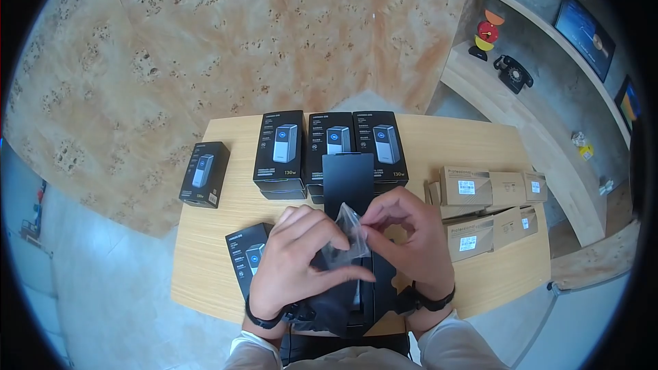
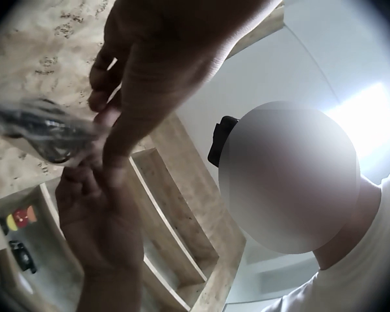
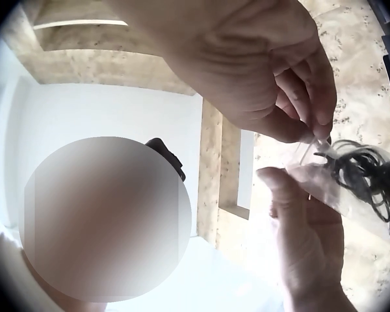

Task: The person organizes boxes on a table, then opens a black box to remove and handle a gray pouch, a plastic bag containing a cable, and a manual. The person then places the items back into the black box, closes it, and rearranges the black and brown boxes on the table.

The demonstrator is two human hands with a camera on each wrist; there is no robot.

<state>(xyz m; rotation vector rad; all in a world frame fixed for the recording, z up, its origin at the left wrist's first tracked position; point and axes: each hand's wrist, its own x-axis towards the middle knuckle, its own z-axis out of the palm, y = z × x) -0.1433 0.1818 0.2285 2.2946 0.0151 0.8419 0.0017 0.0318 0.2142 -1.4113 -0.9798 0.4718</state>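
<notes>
A clear plastic bag [image 1: 348,238] with a coiled black cable [image 3: 370,172] inside is between the two hands, above an upright dark box panel [image 1: 348,177]. My right hand [image 1: 411,236] pinches the bag's edge between thumb and fingertips; the right wrist view shows this hand [image 3: 260,71] at the bag's narrow end. Bent fingers of my left hand [image 1: 296,257] lie against the bag's other side, while its thumb points away from them. From the left wrist, the bag [image 2: 45,130] appears beside both hands. A dark open box [image 1: 367,301] is partly hidden beneath the hands.
Black printed boxes stand along the table's back [image 1: 279,151], with another at the left [image 1: 203,175] and one beside my left hand [image 1: 245,253]. Brown cartons [image 1: 469,188] lie at the right. A shelf beyond holds a black telephone [image 1: 513,74].
</notes>
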